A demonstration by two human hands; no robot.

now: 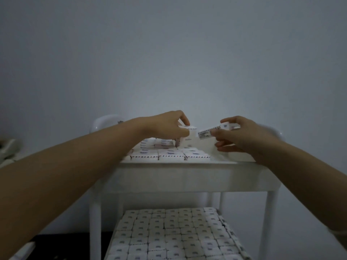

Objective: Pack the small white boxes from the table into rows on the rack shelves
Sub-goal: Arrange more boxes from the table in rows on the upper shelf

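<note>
Small white boxes with dashed printed edges lie in rows (169,153) on the top shelf (187,175) of a white rack. My left hand (167,126) grips a white box (192,133) from above, over the back of those rows. My right hand (238,136) pinches two small white boxes (216,131) in its fingertips, just right of the left hand's box and above the bare right part of the shelf. The lower shelf holds a full layer of packed boxes (172,235).
The rack's white legs (94,222) stand at the left and right (270,222). Rounded white handles (105,121) rise at the back corners. A plain wall is close behind. Pale blurred objects (7,149) sit at the far left.
</note>
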